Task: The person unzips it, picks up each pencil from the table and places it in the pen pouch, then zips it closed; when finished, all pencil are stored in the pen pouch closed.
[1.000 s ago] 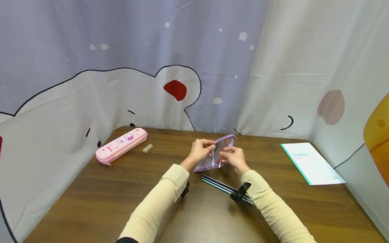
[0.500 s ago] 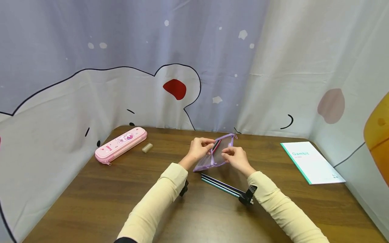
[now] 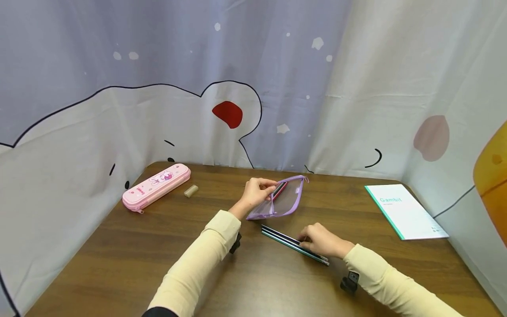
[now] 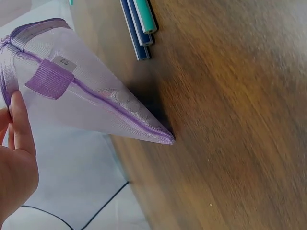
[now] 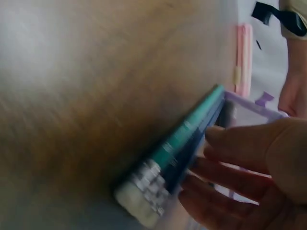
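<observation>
My left hand (image 3: 253,194) pinches the edge of a purple-trimmed mesh zipper pouch (image 3: 287,203) and holds its mouth apart. Through the mesh shows a red pencil (image 3: 281,192) beside a dark one. In the left wrist view the lower corner of the pouch (image 4: 96,112) meets the table. My right hand (image 3: 322,241) is at a row of pencils (image 3: 283,238), dark blue and green, lying in front of the pouch. In the right wrist view its fingers are spread loosely beside the green pencil (image 5: 184,132) and a blue one, not closed round them; white erasers face the camera.
A pink pencil case (image 3: 156,188) lies at the table's far left. Beside it is a small beige block (image 3: 191,190). A white booklet (image 3: 408,215) marked "Gambit" lies at the right. A printed curtain (image 3: 198,127) hangs behind the table (image 3: 166,259).
My right hand let go of the red pencil, now inside the pouch, and came down toward me to the pencils on the table. My left hand keeps its hold on the pouch.
</observation>
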The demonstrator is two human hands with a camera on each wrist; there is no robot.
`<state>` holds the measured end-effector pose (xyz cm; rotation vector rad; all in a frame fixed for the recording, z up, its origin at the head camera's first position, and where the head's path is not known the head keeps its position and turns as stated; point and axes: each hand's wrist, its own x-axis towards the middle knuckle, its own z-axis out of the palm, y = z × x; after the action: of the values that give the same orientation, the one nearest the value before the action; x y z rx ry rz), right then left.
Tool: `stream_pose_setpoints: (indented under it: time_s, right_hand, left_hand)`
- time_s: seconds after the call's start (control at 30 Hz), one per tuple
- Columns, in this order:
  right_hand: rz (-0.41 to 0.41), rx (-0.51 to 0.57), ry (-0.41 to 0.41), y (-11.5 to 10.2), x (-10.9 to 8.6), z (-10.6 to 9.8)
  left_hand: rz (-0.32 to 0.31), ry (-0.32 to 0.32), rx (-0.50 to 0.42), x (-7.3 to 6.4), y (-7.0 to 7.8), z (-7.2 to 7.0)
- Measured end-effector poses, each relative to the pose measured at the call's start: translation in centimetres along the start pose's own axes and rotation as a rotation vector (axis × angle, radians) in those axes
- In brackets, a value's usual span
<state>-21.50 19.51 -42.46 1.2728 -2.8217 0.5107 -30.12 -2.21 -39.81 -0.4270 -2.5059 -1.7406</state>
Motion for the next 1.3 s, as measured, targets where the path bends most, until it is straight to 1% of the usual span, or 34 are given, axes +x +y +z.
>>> stream_pose_setpoints:
  time_s: [0.2,0.43,0.53,0.63,0.77,0.87,1.0,1.07,1.13,1.23,1.3]
  right_hand:
    - [0.027,-0.026,0.027,-0.3,-0.2,0.6]
    - [0.061,0.017,0.023,-0.7,0.2,0.5]
    - [0.046,0.034,0.025,-0.5,0.3,0.5]
    - [0.049,0.044,0.025,-0.1,0.2,0.6]
    - [0.099,0.083,0.046,0.7,-0.5,0.1]
    - [0.169,0.145,0.068,1.6,-1.5,-0.7]
    - [0.304,0.242,0.107,2.8,-2.9,-1.8]
    - [0.375,0.322,0.141,3.3,-3.4,-2.2]
    - [0.425,0.413,0.189,3.6,-3.6,-2.6]
    - [0.437,0.558,0.278,3.8,-3.3,-3.1]
    - [0.426,0.620,0.333,3.7,-2.8,-3.2]
  left_hand:
    - [0.000,-0.018,-0.020,0.0,0.1,-0.2]
    - [0.005,-0.009,-0.002,0.2,-0.1,-0.3]
    - [0.004,-0.014,0.001,0.2,0.0,-0.3]
    - [-0.006,-0.018,-0.005,0.2,0.1,-0.3]
    - [-0.014,-0.015,-0.013,0.1,0.2,-0.3]
    - [-0.006,-0.004,0.001,0.1,0.2,-0.4]
    - [-0.006,0.006,0.011,0.2,0.1,-0.6]
    - [-0.010,0.004,0.006,0.2,0.1,-0.7]
    - [-0.007,0.000,0.009,0.2,0.0,-0.8]
    - [-0.001,-0.005,0.011,0.2,-0.1,-0.9]
    - [-0.002,-0.006,0.010,0.2,-0.1,-1.0]
